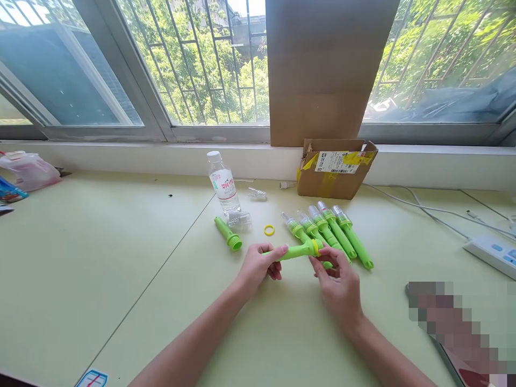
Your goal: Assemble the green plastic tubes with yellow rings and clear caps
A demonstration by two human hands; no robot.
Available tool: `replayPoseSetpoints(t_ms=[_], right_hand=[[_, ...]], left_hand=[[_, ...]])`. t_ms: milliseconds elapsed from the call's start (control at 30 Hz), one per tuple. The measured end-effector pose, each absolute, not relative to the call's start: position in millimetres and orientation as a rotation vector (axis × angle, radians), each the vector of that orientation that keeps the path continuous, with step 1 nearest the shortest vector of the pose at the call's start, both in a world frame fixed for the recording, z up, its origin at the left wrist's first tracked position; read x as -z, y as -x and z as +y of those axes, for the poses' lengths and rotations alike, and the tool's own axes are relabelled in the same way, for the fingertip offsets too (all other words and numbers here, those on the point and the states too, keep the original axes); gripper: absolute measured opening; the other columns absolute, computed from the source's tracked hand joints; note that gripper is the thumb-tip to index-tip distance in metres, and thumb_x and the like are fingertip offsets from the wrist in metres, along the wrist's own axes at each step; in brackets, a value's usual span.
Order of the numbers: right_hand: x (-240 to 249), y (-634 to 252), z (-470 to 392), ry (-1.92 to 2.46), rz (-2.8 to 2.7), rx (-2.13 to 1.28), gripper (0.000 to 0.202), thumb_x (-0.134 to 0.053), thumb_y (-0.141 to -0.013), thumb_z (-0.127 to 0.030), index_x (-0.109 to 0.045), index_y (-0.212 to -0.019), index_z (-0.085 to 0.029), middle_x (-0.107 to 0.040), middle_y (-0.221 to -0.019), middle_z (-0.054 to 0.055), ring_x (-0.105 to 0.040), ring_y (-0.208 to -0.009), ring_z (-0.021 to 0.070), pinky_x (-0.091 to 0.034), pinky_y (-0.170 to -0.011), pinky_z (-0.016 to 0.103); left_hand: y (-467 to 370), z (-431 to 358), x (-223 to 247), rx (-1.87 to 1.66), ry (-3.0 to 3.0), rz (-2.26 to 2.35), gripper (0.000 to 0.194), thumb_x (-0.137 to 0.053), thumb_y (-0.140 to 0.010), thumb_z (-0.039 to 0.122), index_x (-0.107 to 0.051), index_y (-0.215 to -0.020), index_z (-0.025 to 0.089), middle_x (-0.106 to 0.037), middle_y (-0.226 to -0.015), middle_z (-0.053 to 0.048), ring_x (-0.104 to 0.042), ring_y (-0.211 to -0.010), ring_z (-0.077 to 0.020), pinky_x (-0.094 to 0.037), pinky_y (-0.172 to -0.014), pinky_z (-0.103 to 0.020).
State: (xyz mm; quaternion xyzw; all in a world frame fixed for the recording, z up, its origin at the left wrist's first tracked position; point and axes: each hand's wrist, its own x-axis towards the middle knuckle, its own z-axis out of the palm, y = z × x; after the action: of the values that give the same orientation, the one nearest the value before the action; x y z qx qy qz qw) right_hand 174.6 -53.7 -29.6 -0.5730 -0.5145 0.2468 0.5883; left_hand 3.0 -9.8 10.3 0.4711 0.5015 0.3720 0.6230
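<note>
A green tube (296, 252) lies nearly level between my hands, its threaded end to the right. My left hand (258, 263) is closed round its left end. At the threaded end, my right hand (338, 279) pinches a yellow ring (316, 247) that sits around the tube. Another green tube (228, 233) rests on the table to the left, its threaded end toward me. A loose yellow ring (269, 230) lies between that tube and the row of several green tubes with clear caps (334, 231) behind my right hand. Clear plastic caps (239, 219) lie beside the bottle.
A water bottle (224, 183) stands behind the loose tube. Farther back are small clear parts (257, 194) and an open cardboard box (336, 169). A power strip (492, 252) with cables sits at the right, above a partly blurred dark device (443, 349). A pink bag (30, 169) is far left.
</note>
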Motion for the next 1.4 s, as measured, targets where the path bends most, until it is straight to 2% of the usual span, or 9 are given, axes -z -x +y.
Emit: replayPoseSetpoints(t_ms=[100,200,333,467,567,800,1100,1267,1400], right_hand=[[27.7,-174.8,-53.3,1.338,-1.216,-0.578,0.024,-0.067,-0.08,-0.038,-0.057,-0.094,-0.021,-0.065,-0.107,0.01,-0.064,-0.08,0.0198,-0.057,-0.055,0.029],[26.9,-176.0,-52.5,1.36,-1.21,-0.577,0.025,-0.067,-0.079,-0.04,-0.057,-0.092,-0.021,-0.066,-0.097,0.007,-0.063,-0.07,0.0175,-0.055,-0.053,0.029],[28.4,-178.4,-50.9,1.388,-1.13,-0.674,0.03,-0.069,-0.077,-0.044,-0.058,-0.093,-0.021,-0.064,-0.074,0.002,-0.058,-0.057,0.016,-0.051,-0.048,0.029],[28.6,-179.6,-49.0,1.381,-1.068,-0.791,0.032,-0.07,-0.074,-0.045,-0.058,-0.089,-0.02,-0.062,-0.067,0.001,-0.059,-0.058,0.0169,-0.05,-0.049,0.028],[27.0,-179.6,-48.6,1.377,-1.045,-0.815,0.032,-0.072,-0.073,-0.045,-0.058,-0.089,-0.02,-0.063,-0.068,0.002,-0.06,-0.062,0.0181,-0.05,-0.051,0.029],[28.0,-177.4,-49.3,1.374,-1.094,-0.862,0.035,-0.071,-0.074,-0.042,-0.054,-0.096,-0.022,-0.066,-0.08,0.004,-0.064,-0.073,0.0216,-0.051,-0.053,0.029],[28.8,-177.3,-51.5,1.35,-1.095,-0.85,0.031,-0.069,-0.076,-0.044,-0.057,-0.093,-0.021,-0.066,-0.09,0.007,-0.063,-0.077,0.0217,-0.05,-0.052,0.028],[30.5,-178.3,-50.7,1.383,-1.113,-0.829,0.029,-0.068,-0.077,-0.044,-0.057,-0.091,-0.021,-0.061,-0.07,0.001,-0.059,-0.065,0.0182,-0.047,-0.05,0.027],[30.0,-179.8,-50.5,1.381,-1.108,-0.837,0.029,-0.066,-0.078,-0.046,-0.056,-0.091,-0.022,-0.059,-0.067,0.0,-0.056,-0.059,0.0165,-0.043,-0.047,0.026]], left_hand=[[-3.3,-10.1,-10.7,-0.822,-1.11,1.165,0.045,-0.066,-0.073,0.053,-0.046,-0.057,0.016,-0.053,-0.048,0.002,-0.052,-0.038,-0.0096,-0.038,-0.043,-0.021],[-5.0,-12.5,-11.6,-0.839,-1.166,1.15,0.043,-0.064,-0.075,0.053,-0.048,-0.061,0.016,-0.055,-0.052,0.002,-0.054,-0.042,-0.01,-0.042,-0.046,-0.022],[-7.1,-16.7,-10.7,-0.915,-1.351,1.096,0.034,-0.074,-0.069,0.043,-0.054,-0.08,0.018,-0.06,-0.064,0.003,-0.057,-0.053,-0.0108,-0.046,-0.051,-0.022],[-7.7,-16.7,-5.2,-1.031,-1.514,1.192,0.03,-0.076,-0.067,0.038,-0.061,-0.081,0.017,-0.063,-0.07,0.0,-0.058,-0.061,-0.0119,-0.046,-0.056,-0.022],[-8.1,-15.7,-1.6,-1.084,-1.53,1.231,0.029,-0.076,-0.067,0.037,-0.065,-0.081,0.015,-0.065,-0.071,-0.002,-0.059,-0.064,-0.0131,-0.046,-0.058,-0.023],[-8.6,-15.5,-4.0,-1.053,-1.415,1.238,0.03,-0.075,-0.068,0.041,-0.066,-0.081,0.014,-0.062,-0.064,0.0,-0.056,-0.053,-0.0109,-0.046,-0.051,-0.023],[-7.4,-14.5,-9.5,-0.928,-1.369,1.296,0.033,-0.071,-0.071,0.046,-0.064,-0.071,0.013,-0.055,-0.059,0.003,-0.045,-0.041,-0.0048,-0.035,-0.043,-0.02],[-6.5,-15.3,-6.6,-0.923,-1.458,1.189,0.03,-0.069,-0.073,0.044,-0.056,-0.074,0.016,-0.056,-0.064,0.003,-0.05,-0.049,-0.0076,-0.039,-0.048,-0.021],[-6.5,-16.3,-4.6,-1.011,-1.658,1.183,0.028,-0.075,-0.067,0.036,-0.058,-0.079,0.018,-0.059,-0.069,0.002,-0.055,-0.062,-0.0113,-0.042,-0.055,-0.022]])
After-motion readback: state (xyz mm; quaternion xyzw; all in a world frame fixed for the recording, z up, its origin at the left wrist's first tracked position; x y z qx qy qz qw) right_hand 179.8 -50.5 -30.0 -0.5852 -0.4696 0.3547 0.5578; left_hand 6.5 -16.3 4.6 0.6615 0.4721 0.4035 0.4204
